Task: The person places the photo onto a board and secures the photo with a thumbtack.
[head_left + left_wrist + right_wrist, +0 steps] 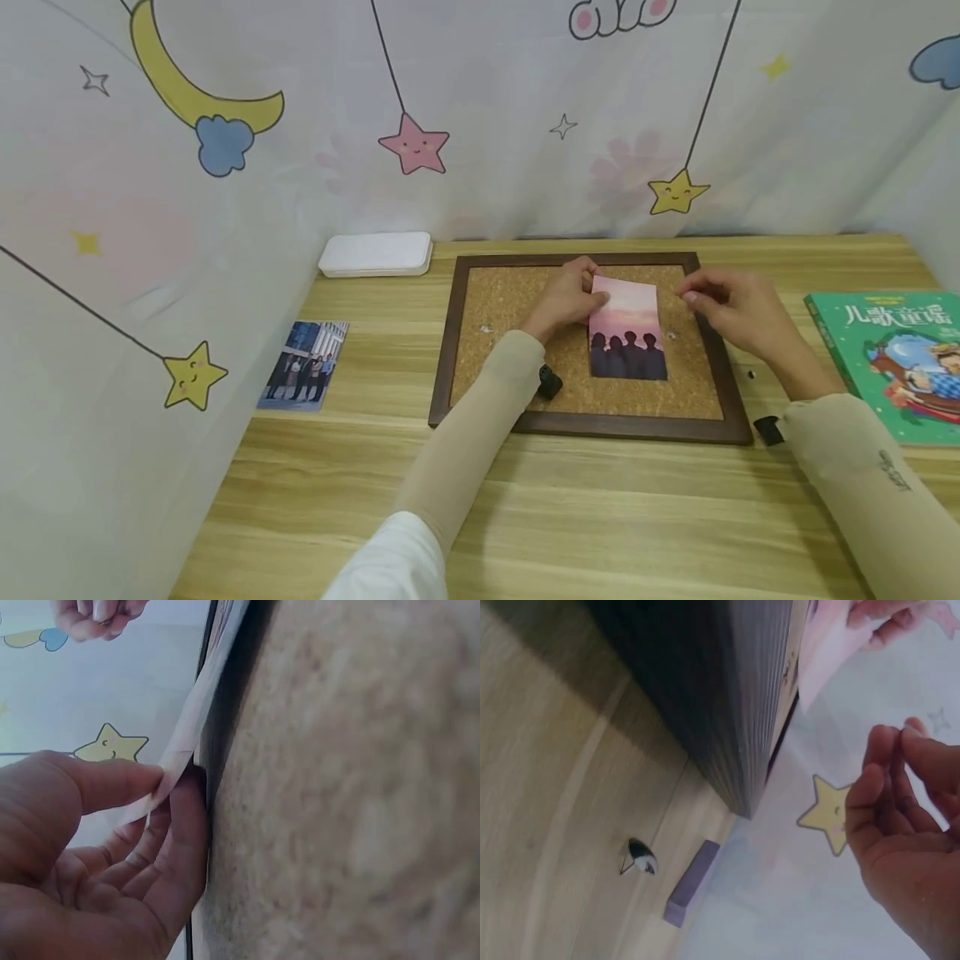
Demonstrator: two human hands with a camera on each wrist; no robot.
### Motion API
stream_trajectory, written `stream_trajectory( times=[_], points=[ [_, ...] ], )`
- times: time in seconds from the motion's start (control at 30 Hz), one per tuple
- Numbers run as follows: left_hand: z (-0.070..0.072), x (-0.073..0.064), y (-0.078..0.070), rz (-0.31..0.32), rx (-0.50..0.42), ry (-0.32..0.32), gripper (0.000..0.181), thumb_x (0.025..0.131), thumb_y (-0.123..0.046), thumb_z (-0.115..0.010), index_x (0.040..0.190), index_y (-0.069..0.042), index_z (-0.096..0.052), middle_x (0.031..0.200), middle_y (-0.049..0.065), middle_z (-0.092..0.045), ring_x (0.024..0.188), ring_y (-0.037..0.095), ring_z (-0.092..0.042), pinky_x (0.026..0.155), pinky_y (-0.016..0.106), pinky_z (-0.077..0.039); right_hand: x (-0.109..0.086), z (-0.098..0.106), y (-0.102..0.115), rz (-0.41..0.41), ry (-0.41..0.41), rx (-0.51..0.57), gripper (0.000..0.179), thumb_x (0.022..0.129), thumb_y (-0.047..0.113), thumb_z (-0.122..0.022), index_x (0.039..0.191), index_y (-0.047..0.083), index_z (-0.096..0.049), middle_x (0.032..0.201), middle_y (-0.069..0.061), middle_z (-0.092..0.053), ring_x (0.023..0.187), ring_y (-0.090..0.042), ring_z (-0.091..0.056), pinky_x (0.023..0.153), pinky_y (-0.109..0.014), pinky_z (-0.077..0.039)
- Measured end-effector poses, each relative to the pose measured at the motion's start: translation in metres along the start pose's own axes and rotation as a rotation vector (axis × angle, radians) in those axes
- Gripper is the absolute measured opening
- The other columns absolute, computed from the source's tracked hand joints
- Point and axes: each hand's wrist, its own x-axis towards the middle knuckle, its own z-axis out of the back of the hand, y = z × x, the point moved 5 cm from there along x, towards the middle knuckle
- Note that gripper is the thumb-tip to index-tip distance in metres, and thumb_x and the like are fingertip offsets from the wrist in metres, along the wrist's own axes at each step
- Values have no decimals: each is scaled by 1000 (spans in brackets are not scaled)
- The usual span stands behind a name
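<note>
Photo (pixel 627 332) | thin, bendy, light; your left hand (pixel 568 302) pinches its top corner | right hand (pixel 731 312) pinched, contents unclear | lies on corkboard (pixel 504 350)

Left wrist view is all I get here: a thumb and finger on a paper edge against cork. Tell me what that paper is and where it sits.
Observer: It is a photo of silhouetted people under a pink sky, lying on the cork board right of its middle.
Operator: Report the other hand.
Observer: The right hand hovers past the photo's top right corner, its fingertips pinched together; whether they hold anything is too small to tell.
Operator: List what else is on the table.
Observer: A second photo lies left of the board, a white case sits behind it, and a green children's book lies at the right.
</note>
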Motion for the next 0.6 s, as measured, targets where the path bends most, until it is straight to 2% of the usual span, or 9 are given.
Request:
stream_trajectory(
  times=[0.1, 0.2, 0.27, 0.3, 0.43, 0.5, 0.53, 0.6],
  points=[
    [1, -1, -3, -1, 100, -43, 32, 101, -16, -73, 130, -3, -64, 94, 8, -72, 72, 13, -58, 64, 23, -46, 3, -3, 1, -6, 10, 7, 14, 106, 13, -67, 112, 6, -78, 99, -16, -79, 73, 1, -59, 63, -19, -44],
    [1, -1, -7, 7, 145, -66, 32, 101, -18, -73, 130, -5, -65, 102, 11, -77, 77, 14, -61, 67, 24, -47, 8, -3, 0, -46, 39, 8, 16, 107, 17, -67, 113, 7, -78, 101, -16, -78, 75, -1, -58, 64, -20, -45],
    [1, 0, -8, 3, 182, -79, 32, 101, -19, -72, 129, -6, -66, 102, 11, -79, 78, 14, -62, 68, 25, -47, 13, -5, -2, -89, 81, 32, 19, 108, 18, -65, 116, 6, -77, 106, -16, -78, 79, -6, -62, 66, -21, -47],
    [-1, 6, -3, 3, 205, -92, 32, 100, -23, -72, 128, -8, -67, 97, 8, -78, 76, 13, -61, 67, 24, -47, 16, -6, -3, -114, 105, 49, 21, 109, 20, -64, 118, 5, -77, 109, -15, -78, 83, -8, -65, 68, -20, -49],
    [-2, 13, 0, 4, 268, -108, 32, 99, -23, -72, 127, -9, -68, 88, 4, -73, 76, 15, -57, 67, 27, -47, 26, -11, -7, -204, 209, 183, 28, 111, 23, -60, 126, 2, -71, 114, -11, -74, 94, -16, -68, 76, -24, -55],
    [-6, 23, 8, 21, 295, -114, 32, 97, -23, -73, 125, -10, -69, 87, 2, -70, 77, 15, -57, 66, 27, -46, 32, -13, -9, -239, 254, 248, 29, 112, 24, -59, 128, 2, -69, 111, -4, -73, 95, -19, -66, 79, -29, -56],
    [-6, 24, 8, 27, 295, -107, 32, 96, -19, -72, 126, -9, -68, 90, 4, -70, 79, 17, -57, 67, 28, -47, 34, -15, -9, -254, 276, 290, 28, 112, 23, -58, 128, 2, -68, 108, -2, -72, 95, -20, -65, 80, -32, -56],
    [-11, 36, 19, 37, 313, -110, 32, 94, -20, -74, 124, -11, -69, 90, 3, -68, 80, 18, -58, 67, 28, -47, 40, -18, -10, -286, 318, 368, 26, 112, 22, -57, 128, 3, -66, 105, 1, -71, 96, -21, -65, 82, -35, -57]
  ],
)
